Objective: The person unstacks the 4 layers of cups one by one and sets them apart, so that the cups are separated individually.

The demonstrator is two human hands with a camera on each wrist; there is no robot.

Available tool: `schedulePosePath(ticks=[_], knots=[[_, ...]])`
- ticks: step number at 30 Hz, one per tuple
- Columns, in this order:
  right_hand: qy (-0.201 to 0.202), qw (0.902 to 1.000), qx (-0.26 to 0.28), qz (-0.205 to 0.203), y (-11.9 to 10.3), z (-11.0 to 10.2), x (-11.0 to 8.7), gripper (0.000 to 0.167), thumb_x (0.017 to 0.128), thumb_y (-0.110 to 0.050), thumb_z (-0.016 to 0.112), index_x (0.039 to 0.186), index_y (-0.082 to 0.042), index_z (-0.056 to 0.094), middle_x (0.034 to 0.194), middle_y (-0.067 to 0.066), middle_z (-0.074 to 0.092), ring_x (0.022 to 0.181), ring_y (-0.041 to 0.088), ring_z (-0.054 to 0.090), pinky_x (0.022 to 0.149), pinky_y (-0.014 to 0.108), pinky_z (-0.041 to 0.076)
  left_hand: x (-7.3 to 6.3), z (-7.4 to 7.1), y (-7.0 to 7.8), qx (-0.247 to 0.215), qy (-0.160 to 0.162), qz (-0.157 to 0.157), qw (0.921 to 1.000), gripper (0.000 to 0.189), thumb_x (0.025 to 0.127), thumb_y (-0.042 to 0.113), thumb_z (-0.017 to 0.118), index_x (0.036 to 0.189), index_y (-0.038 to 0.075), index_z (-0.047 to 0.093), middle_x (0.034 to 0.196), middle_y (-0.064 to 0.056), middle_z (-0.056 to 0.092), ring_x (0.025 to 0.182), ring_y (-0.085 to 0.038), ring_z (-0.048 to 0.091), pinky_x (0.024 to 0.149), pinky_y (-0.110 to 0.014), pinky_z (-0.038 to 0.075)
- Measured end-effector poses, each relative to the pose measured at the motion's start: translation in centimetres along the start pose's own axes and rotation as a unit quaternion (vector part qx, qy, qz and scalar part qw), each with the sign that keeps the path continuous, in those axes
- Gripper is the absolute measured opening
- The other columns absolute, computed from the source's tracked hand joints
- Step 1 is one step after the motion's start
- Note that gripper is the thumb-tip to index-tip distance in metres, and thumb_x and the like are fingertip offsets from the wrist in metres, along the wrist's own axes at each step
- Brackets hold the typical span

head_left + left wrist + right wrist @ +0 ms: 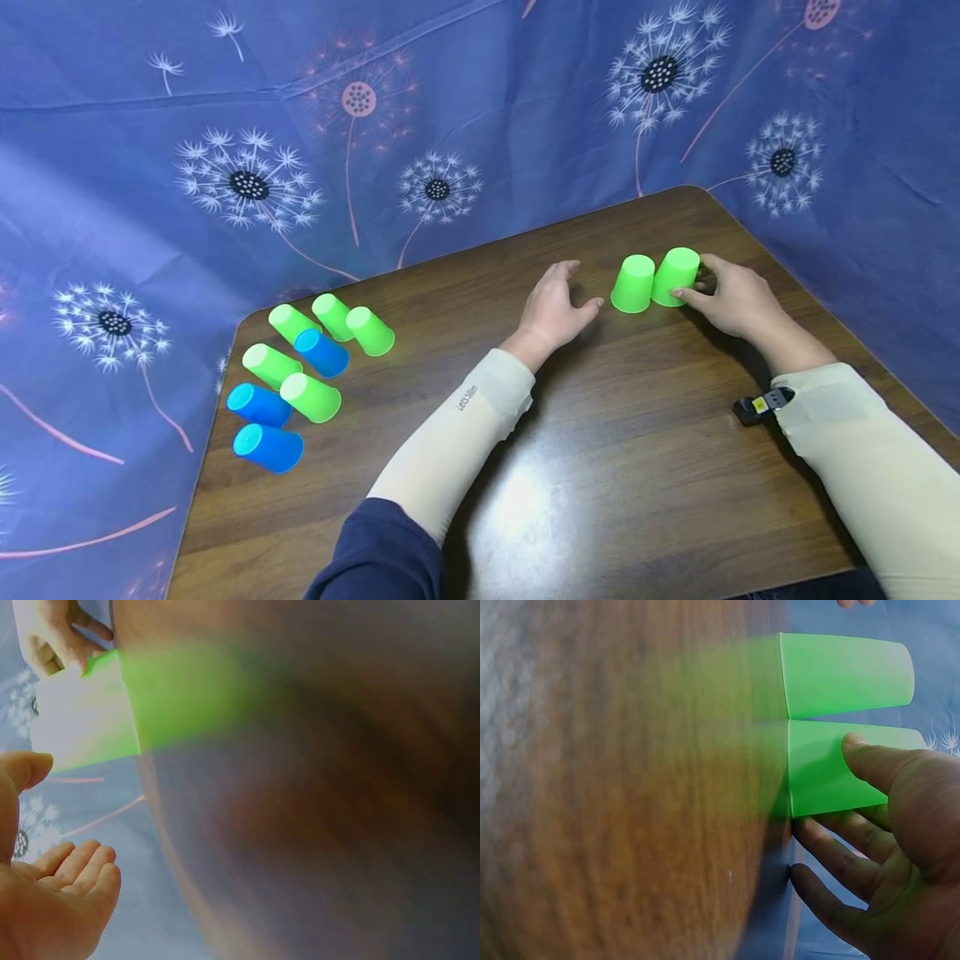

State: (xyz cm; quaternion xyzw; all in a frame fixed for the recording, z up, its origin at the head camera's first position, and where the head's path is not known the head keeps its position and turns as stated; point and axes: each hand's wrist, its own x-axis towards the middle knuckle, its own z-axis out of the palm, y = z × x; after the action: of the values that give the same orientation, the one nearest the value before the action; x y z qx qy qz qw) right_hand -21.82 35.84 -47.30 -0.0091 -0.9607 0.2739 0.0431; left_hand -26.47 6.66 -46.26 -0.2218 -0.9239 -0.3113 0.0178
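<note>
Two green plastic cups stand upside down side by side at the right of the table, their rims touching in the right wrist view. My right hand (pixel 738 300) grips the right green cup (pixel 677 275), thumb (pixel 870 761) on its near side and some fingers round the far side. The left green cup (pixel 633 283) stands free of both hands. My left hand (pixel 553 310) is held to the left of that cup, apart from it, its thumb spread from the fingers and nothing in it. The left wrist view also shows this palm (pixel 56 907) bare.
At the table's left side stands a loose group of upside-down cups, among them a green cup (pixel 311 398), another green cup (pixel 371 332), a blue cup (pixel 322 353) and a blue cup (pixel 268 448) nearest me. A patterned blue cloth (pixel 510 108) hangs behind the wooden table (pixel 600 467).
</note>
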Motion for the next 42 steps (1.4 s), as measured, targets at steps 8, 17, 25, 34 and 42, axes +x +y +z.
schedulePosePath(ticks=[8, 17, 25, 34, 42], knots=[[0.008, 1.0000, 0.002, -0.002, -0.1, 0.0, -0.1, 0.070, 0.099, -0.051, 0.070, 0.141, 0.002, 0.050, 0.116, 0.030, 0.069, 0.112, 0.055, 0.059, 0.094, 0.073, 0.041, 0.9, 1.7, 1.8, -0.012, -0.011, -0.004, 0.9999, 0.071, 0.094, 0.039, 0.078, 0.153, 0.014, 0.049, 0.144, 0.002, 0.058, 0.131, -0.010, 0.056, 0.100, -0.024, 0.051], [0.007, 1.0000, 0.006, 0.004, -0.1, -0.1, 0.0, 0.073, 0.099, -0.051, 0.069, 0.145, 0.002, 0.048, 0.119, 0.030, 0.068, 0.116, 0.056, 0.058, 0.097, 0.075, 0.039, 2.0, 2.7, 2.9, -0.021, -0.015, -0.008, 0.9996, 0.071, 0.092, 0.040, 0.080, 0.151, 0.014, 0.050, 0.142, 0.001, 0.061, 0.125, -0.010, 0.059, 0.099, -0.022, 0.049], [0.010, 0.9999, -0.002, 0.002, -0.1, 0.0, 0.1, 0.073, 0.099, -0.048, 0.071, 0.146, 0.002, 0.048, 0.117, 0.030, 0.069, 0.115, 0.056, 0.058, 0.096, 0.075, 0.039, 2.7, 3.2, 4.1, -0.086, -0.037, -0.039, 0.9948, 0.073, 0.091, 0.039, 0.083, 0.150, 0.013, 0.050, 0.140, 0.000, 0.062, 0.120, -0.010, 0.061, 0.099, -0.021, 0.049], [0.005, 0.9999, -0.007, 0.006, -0.3, -0.2, 0.0, 0.076, 0.100, -0.049, 0.070, 0.149, 0.003, 0.044, 0.121, 0.033, 0.065, 0.117, 0.059, 0.055, 0.096, 0.076, 0.039, 3.2, 3.7, 4.9, -0.088, -0.046, -0.052, 0.9937, 0.077, 0.091, 0.036, 0.083, 0.155, 0.015, 0.045, 0.139, 0.001, 0.061, 0.118, -0.009, 0.060, 0.096, -0.022, 0.049], [0.003, 0.9999, -0.007, 0.007, 0.0, -0.1, 0.0, 0.075, 0.100, -0.049, 0.069, 0.147, 0.004, 0.045, 0.119, 0.031, 0.067, 0.113, 0.057, 0.058, 0.095, 0.075, 0.040, 3.3, 4.3, 5.6, -0.053, -0.032, -0.037, 0.9974, 0.062, 0.094, 0.031, 0.081, 0.147, 0.016, 0.053, 0.132, 0.005, 0.064, 0.116, -0.007, 0.059, 0.095, -0.017, 0.046]])
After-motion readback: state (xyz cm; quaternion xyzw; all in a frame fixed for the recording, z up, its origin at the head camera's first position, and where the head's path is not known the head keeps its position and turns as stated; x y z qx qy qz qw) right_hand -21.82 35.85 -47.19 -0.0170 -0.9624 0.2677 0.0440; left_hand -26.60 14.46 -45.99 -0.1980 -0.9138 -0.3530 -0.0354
